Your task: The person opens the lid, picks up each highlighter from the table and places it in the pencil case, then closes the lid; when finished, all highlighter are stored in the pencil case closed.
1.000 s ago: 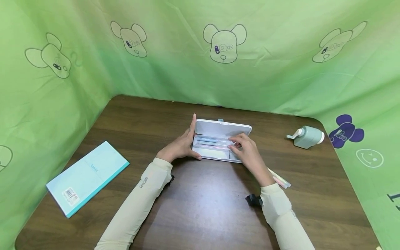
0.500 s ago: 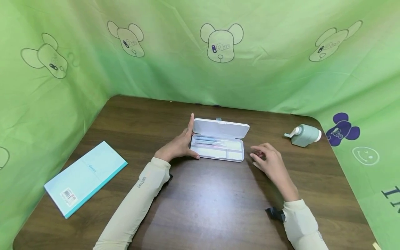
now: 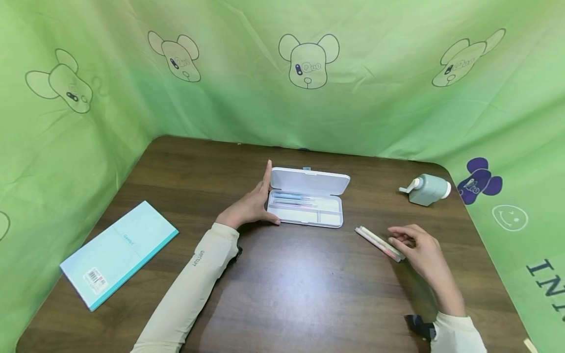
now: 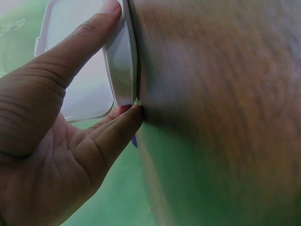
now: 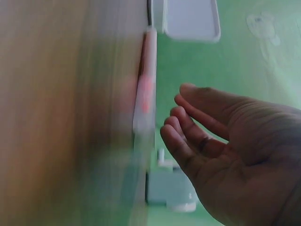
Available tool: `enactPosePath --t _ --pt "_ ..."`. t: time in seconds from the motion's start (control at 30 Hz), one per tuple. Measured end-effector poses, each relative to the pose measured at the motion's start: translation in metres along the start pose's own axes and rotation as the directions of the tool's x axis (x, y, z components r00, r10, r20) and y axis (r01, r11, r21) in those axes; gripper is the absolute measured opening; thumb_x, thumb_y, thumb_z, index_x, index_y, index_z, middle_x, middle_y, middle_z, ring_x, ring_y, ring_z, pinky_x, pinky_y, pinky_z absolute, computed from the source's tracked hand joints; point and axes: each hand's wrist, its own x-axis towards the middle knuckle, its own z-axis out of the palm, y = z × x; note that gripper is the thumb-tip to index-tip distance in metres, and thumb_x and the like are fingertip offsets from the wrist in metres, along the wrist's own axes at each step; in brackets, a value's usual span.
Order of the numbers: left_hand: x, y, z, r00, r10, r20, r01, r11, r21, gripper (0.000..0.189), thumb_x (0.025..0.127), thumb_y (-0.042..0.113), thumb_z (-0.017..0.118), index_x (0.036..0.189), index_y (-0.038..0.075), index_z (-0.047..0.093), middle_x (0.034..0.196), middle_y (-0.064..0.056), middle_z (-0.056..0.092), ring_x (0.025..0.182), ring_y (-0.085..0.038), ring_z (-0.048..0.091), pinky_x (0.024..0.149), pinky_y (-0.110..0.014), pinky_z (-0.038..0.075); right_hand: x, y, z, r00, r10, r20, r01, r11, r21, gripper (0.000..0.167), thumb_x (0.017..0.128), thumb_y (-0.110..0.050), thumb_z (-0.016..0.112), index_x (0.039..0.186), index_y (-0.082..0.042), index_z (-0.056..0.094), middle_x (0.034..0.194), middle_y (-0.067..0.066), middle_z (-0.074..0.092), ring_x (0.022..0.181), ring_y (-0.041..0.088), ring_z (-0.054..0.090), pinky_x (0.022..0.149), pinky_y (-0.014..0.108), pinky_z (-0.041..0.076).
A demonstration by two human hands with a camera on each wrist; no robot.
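Head view alone shows the pens inside the open case.

The head view is bright and mostly clear. A big white shine sits on the brown worktop, so light seems to come from above. A soft dark shadow lies beside the left sleeve. Near the sides, drawings on the green curtain look stretched. The pens in the pencil case look pale and hard to tell apart. Both wrist views are darker. The worktop is blurry in both, and the right one has fuzzy markers and a fuzzy bottle.
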Motion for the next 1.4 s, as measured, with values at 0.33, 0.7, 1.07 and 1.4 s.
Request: enactPosePath --t 0.33,0.7,1.07,1.4 --pt "-0.001 -0.002 -0.001 1.0 -0.006 -0.001 0.006 1.0 -0.007 0.163 0.081 0.024 0.1 0.162 0.033 -0.041 0.176 -0.025 0.019 0.16 -0.04 0.03 0.126 -0.055 0.032 -0.025 0.021 -0.012 0.999 0.042 0.029 -0.042 0.999 0.024 0.019 0.089 0.01 0.083 0.107 0.005 0.081 0.094 0.01 0.073 0.08 -0.01 0.058 0.068 0.007 0.048" --pt "-0.003 -0.002 0.0 1.0 0.002 -0.007 -0.002 1.0 -0.005 0.161 0.081 0.024 0.1 0.164 0.028 -0.038 0.177 -0.025 0.015 0.16 -0.041 0.028 0.126 -0.057 0.032 -0.028 0.025 -0.008 0.997 -0.001 0.078 0.0 1.0 0.004 0.02 0.086 0.011 0.084 0.103 0.0 0.082 0.092 0.008 0.074 0.079 -0.009 0.06 0.067 0.009 0.049" --pt "-0.002 0.0 0.0 1.0 0.001 -0.002 -0.001 1.0 -0.007 0.162 0.082 0.023 0.1 0.162 0.034 -0.041 0.177 -0.024 0.016 0.16 -0.039 0.029 0.126 -0.055 0.032 -0.028 0.025 -0.007 0.998 -0.005 0.056 0.009 0.997 -0.071 0.016 0.087 0.007 0.085 0.099 -0.004 0.083 0.092 0.005 0.074 0.077 -0.009 0.057 0.066 0.01 0.046" --pt "-0.001 0.001 0.001 1.0 -0.004 0.005 0.004 1.0 -0.01 0.162 0.082 0.024 0.1 0.162 0.035 -0.04 0.172 -0.026 0.027 0.157 -0.04 0.035 0.125 -0.056 0.034 -0.019 0.022 -0.005 0.999 -0.02 -0.047 0.019 0.999 -0.031 0.018 0.087 0.013 0.081 0.1 0.0 0.082 0.091 0.008 0.072 0.081 -0.013 0.055 0.07 0.004 0.045"
